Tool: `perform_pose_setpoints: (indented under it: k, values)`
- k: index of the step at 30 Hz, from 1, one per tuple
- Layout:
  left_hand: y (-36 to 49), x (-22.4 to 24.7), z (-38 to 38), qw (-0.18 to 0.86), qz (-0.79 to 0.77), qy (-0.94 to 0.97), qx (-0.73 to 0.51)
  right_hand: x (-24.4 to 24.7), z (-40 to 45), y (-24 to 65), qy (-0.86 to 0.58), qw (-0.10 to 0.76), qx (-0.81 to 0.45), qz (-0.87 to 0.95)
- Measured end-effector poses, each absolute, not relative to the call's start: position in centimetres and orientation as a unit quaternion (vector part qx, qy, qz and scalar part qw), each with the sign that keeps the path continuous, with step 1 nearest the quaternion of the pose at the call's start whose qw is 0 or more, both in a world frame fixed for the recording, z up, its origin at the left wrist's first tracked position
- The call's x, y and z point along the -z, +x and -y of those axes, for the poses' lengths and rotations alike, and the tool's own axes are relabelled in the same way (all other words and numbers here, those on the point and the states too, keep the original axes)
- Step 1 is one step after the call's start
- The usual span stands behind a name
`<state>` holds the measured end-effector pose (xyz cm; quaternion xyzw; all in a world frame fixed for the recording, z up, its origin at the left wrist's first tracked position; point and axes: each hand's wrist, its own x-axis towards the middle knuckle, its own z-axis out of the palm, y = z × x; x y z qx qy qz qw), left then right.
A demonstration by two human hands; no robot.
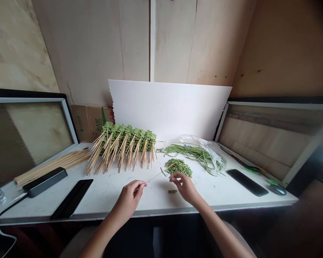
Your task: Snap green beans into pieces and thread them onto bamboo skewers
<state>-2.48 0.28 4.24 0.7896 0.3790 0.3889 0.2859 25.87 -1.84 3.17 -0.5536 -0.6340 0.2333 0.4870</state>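
Note:
My left hand (132,195) pinches the near end of a thin wooden skewer (154,177), which slants up and to the right. A green bean piece (163,172) shows near its far part. My right hand (183,184) is closed, thumb against fingertips, just in front of a pile of cut green bean pieces (179,167); what it holds, if anything, is too small to name. A short bean bundle (172,191) lies on the white table (156,204) between my hands. Skewered green beans (129,134) are stacked at the back left, sticks toward me.
Long uncut beans (190,152) lie in a clear plastic bag (216,157) at the back right. Bare skewers (56,165), a black box (45,181) and a black phone (72,199) are at left. Another dark phone (247,182) and a mouse (278,189) sit at right.

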Motion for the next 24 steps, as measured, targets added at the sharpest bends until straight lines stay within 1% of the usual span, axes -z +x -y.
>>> perform_pose_setpoints:
  k: [3,6,13,18,24]
  values:
    - [-2.3,-4.2,0.0,0.29,-0.379,0.79,-0.385,-4.3,2.1,25.1,-0.501,0.571,-0.39,0.52]
    - [-2.1,-4.4,0.3,0.282,-0.379,0.794,-0.383,-4.9,2.6,24.1,-0.464,0.6,-0.463,0.459]
    - [-1.5,-4.7,1.0,0.251,-0.36,0.809,-0.391,-5.0,3.3,22.9,-0.459,0.595,-0.469,0.464]
    - [-1.2,-4.5,1.3,0.225,-0.352,0.82,-0.392,-4.5,3.1,22.5,-0.462,0.615,-0.462,0.442]
    - [-0.8,-4.2,1.8,0.218,-0.346,0.825,-0.39,-3.8,3.0,21.8,-0.458,0.649,-0.43,0.429]
